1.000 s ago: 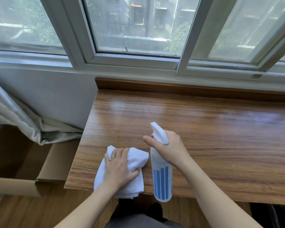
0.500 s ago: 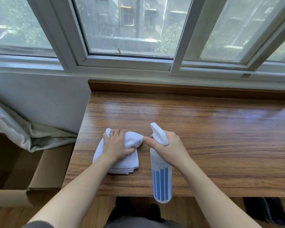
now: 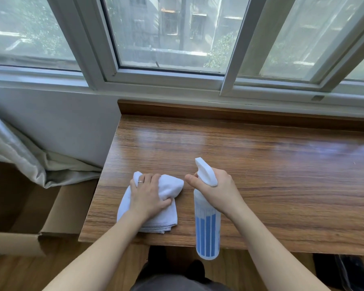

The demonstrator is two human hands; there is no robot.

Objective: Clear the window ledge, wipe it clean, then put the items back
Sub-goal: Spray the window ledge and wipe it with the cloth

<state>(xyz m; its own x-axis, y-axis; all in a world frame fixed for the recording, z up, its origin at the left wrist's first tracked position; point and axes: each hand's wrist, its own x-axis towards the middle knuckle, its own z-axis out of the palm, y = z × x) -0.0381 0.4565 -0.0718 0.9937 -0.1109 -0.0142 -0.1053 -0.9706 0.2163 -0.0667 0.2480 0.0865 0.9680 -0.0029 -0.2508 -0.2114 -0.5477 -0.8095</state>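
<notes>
The window ledge, a wood-grain slab under the window frame, carries none of its items; we judge the clearing done and the wiping step in hand. A sheen lies across its far middle, though we cannot tell whether that is spray or reflected light.

The white cloth lies bunched near the ledge's near-left corner. The left hand presses on it, fingers curled over the top fold and thumb gripping the right side. Just right of it, the right hand grasps the neck of the spray bottle, forefinger extended toward the trigger; the nozzle points away from us and the blue-striped body hangs past the near edge.

The next move, in our judgement, calls for either a squeeze of the trigger or a sweep of the cloth to the right and far side, where the surface is open.

The left edge drops off close to the cloth, toward a cardboard box and a curtain below. The raised wooden lip at the far edge limits the far reach.
</notes>
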